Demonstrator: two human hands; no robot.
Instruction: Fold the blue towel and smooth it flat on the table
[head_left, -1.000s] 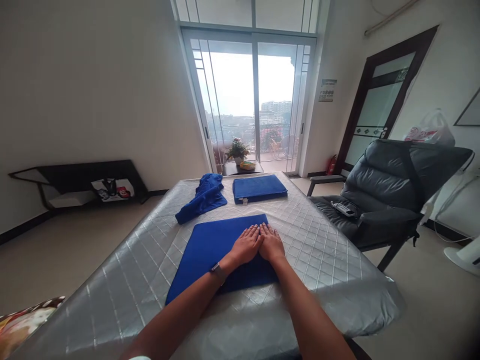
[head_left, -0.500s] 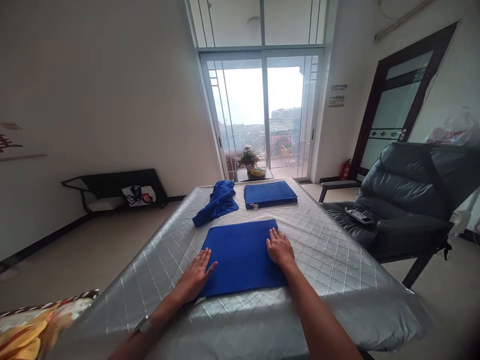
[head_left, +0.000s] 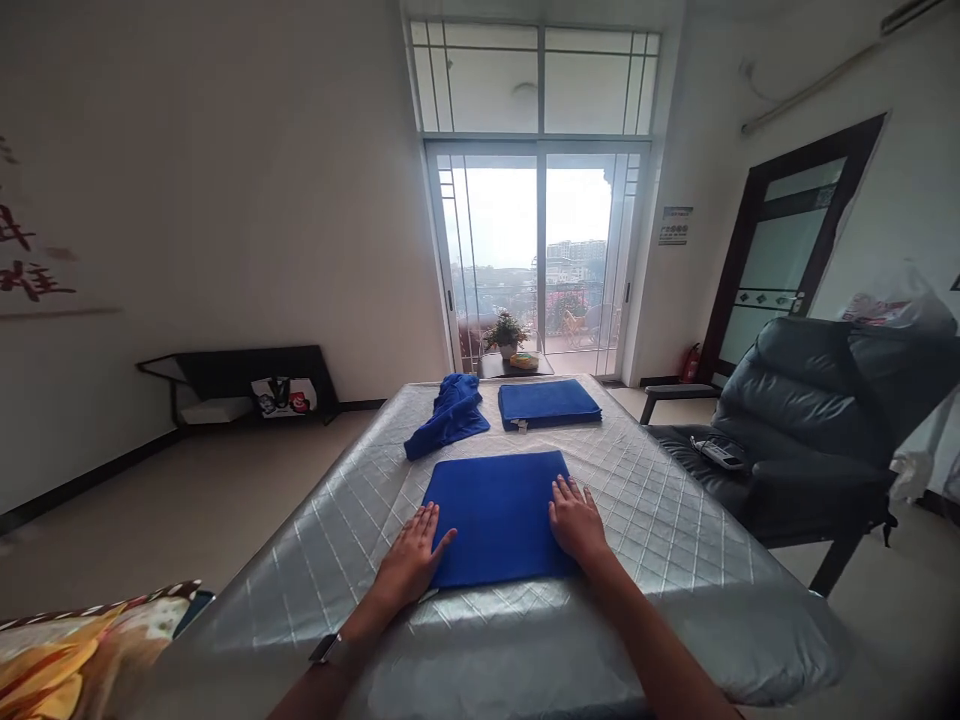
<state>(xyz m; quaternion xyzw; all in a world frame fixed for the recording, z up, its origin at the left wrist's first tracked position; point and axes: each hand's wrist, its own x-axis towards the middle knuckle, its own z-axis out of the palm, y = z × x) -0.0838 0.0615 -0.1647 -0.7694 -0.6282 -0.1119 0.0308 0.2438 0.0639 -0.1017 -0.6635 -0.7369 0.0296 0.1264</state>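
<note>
A blue folded cloth [head_left: 495,520], perhaps a towel, lies flat in a neat rectangle on the silver quilted cover [head_left: 360,520] of a table or bed. My left hand [head_left: 412,555] rests along its left edge, fingers stretched out and thumb spread over the cloth. On the opposite side, my right hand [head_left: 577,520] lies flat at the right edge with its fingers extended. Neither hand grips anything. Beyond the folded cloth sit a crumpled blue cloth [head_left: 450,415] at the left and a stack of folded blue cloths [head_left: 550,401] with a white tag at the right.
A dark recliner [head_left: 787,410] stands to the right, with a white device [head_left: 720,453] on its seat. Patterned fabric [head_left: 97,650] shows at the lower left. At the far end, a potted plant [head_left: 506,333] stands before the glass sliding doors [head_left: 495,230].
The head view has tilted up and shifted a little. My right hand sits slightly nearer to me along the cloth's right edge. The left hand stays at the left edge.
</note>
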